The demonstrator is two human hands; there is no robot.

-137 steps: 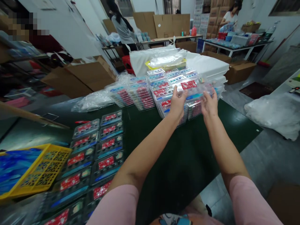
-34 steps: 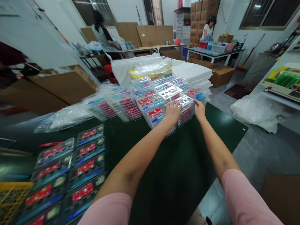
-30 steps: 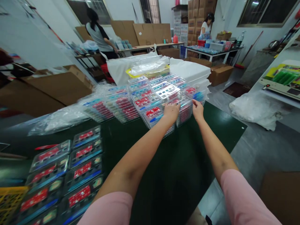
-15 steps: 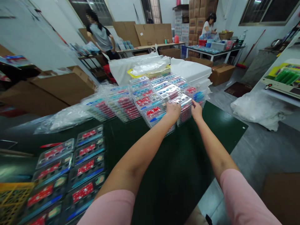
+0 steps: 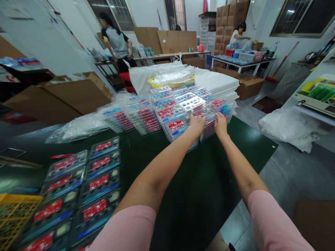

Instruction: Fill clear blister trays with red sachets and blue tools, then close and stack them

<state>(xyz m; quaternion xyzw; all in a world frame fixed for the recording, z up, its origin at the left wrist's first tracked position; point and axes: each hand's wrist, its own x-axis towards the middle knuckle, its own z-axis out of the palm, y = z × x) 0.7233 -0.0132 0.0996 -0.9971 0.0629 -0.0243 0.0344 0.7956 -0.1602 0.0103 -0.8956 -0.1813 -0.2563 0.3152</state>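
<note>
Stacks of clear plastic blister packs (image 5: 167, 113), holding blue pens and red dotted items, stand at the far side of the dark green table (image 5: 188, 195). At the front right stack, my left hand (image 5: 197, 125) has its fingers bent over the left edge of a top pack (image 5: 209, 120). My right hand (image 5: 221, 125) grips the same pack's right edge, thumb toward the stack. The fingertips are partly hidden against the shiny plastic. Two rows of similar filled packs (image 5: 98, 181) lie flat on the table at left.
A yellow plastic basket (image 5: 19, 216) sits at the lower left, a red pen (image 5: 61, 156) beyond the rows. Plastic bags (image 5: 78, 130) and an open carton (image 5: 52, 97) are at left. White wrapped bundles (image 5: 217, 80) stand behind the stacks. Two people work at tables behind.
The view has shifted slightly, moving the scene right. Between my hands, the top pack now lies flatter on the stack, and my right fingers reach further along its side.
</note>
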